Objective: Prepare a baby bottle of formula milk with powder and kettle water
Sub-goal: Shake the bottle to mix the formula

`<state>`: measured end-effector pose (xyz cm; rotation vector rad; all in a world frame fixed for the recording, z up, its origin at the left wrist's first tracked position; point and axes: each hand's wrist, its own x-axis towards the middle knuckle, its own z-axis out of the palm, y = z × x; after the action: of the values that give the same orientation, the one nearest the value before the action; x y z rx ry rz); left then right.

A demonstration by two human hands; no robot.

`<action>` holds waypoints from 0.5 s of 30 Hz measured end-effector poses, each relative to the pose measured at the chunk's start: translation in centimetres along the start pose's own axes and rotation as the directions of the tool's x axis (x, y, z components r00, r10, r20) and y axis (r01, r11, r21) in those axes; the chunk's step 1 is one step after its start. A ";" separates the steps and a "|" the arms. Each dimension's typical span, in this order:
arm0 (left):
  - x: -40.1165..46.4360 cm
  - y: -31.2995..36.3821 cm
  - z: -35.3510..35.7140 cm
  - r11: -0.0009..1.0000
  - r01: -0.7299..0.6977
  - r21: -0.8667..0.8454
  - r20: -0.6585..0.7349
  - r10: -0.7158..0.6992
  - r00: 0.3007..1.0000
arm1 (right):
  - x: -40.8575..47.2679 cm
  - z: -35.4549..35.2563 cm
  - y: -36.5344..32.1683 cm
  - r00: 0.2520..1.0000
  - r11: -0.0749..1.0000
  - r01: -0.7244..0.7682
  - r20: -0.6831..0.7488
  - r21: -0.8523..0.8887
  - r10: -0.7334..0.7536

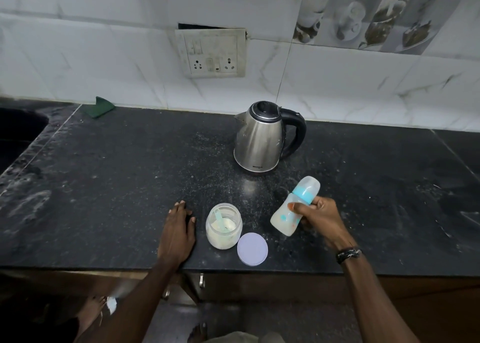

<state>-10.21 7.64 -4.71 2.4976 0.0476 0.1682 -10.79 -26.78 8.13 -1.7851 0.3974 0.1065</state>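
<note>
The person's right hand point(320, 216) gripped a capped baby bottle point(294, 207), fingers curled round its middle, holding it tilted above the black stone counter point(117, 186) with the cap pointing far and right. The left hand point(179, 232) lay flat on the counter, fingers straight, holding nothing. Just right of it stood an open jar of formula powder point(224, 225) with a blue scoop point(220, 219) inside, its lilac lid point(252, 249) lying beside it. The steel kettle point(262, 140) stood farther back.

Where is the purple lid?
The purple lid lies flat near the counter's front edge, just right of the open powder jar.
</note>
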 end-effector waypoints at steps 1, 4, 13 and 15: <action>0.0 0.0 0.0 1.000 0.000 0.000 0.001 0.000 1.000 | 0.1 0.0 -0.1 0.999 0.999 0.011 0.036 -0.037 -0.010; 0.1 0.1 0.0 1.000 -0.006 -0.014 -0.010 0.006 1.000 | 0.6 -0.1 -0.2 0.989 0.980 0.077 0.142 -0.182 -0.052; 0.0 0.2 -0.1 1.000 -0.014 -0.010 -0.013 0.014 1.000 | 4.9 2.0 -1.7 0.974 0.863 0.173 -0.046 -0.474 -0.221; 0.0 0.2 -0.1 1.000 -0.011 -0.003 -0.011 0.011 1.000 | 6.1 2.6 -2.0 0.968 0.866 0.169 -0.084 -0.471 -0.235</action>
<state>-10.25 7.54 -4.48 2.4943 0.0383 0.1865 -4.05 -25.20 7.56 -2.3059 0.2937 -0.0817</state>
